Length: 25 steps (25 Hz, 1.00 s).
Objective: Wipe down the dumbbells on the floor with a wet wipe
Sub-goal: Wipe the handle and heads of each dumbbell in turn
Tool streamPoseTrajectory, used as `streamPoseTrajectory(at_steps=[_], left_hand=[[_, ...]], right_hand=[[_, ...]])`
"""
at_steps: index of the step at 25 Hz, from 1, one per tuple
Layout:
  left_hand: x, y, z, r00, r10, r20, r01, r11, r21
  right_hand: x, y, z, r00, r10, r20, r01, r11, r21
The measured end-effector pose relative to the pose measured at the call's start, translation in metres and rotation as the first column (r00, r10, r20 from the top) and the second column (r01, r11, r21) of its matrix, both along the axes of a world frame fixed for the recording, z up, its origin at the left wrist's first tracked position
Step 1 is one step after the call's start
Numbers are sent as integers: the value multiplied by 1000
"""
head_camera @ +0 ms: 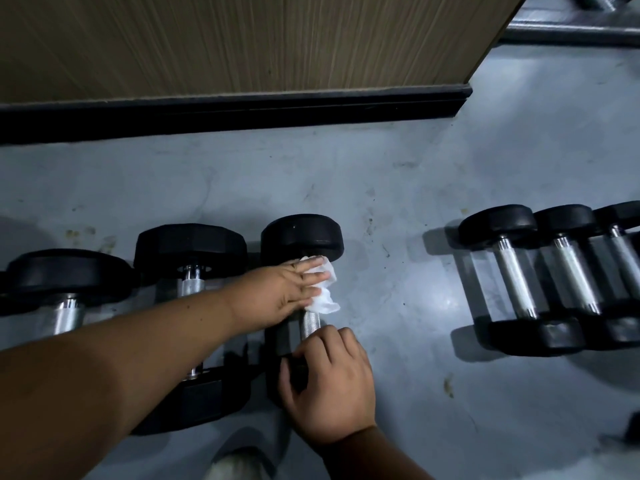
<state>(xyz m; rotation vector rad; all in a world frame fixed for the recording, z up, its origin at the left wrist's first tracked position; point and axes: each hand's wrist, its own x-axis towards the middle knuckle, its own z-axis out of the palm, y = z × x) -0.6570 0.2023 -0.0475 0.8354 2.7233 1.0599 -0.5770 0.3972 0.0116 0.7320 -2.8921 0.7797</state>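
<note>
A black dumbbell [302, 237] with a knurled steel handle lies on the grey floor in the middle of the view. My left hand [284, 292] presses a crumpled white wet wipe [323, 289] onto the far part of its handle, fingers nearly straight. My right hand [329, 382] curls over the dumbbell's near head and hides most of it. Two larger black dumbbells, one [188, 251] beside it and one [65, 275] further left, lie partly under my left forearm.
A row of smaller dumbbells [512, 271] lies on the floor [398, 188] at the right. A wood-panelled wall [242, 39] with a black skirting board [225, 109] runs across the back. Metal frame bars [571, 32] show at the top right.
</note>
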Motion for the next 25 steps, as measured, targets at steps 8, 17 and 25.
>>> streamPoseTrajectory(at_steps=[8,17,25], left_hand=[[16,19,-1,965,-239,110,248,966,-70],[18,26,5,990,-94,102,98,994,-42],[-14,3,10,993,-83,87,87,995,-42]], right_hand=[[-6,13,-7,1000,17,27,-14,994,-107],[-5,13,-3,999,4,35,-1,996,-87],[-6,12,0,1000,-9,24,10,998,-68]])
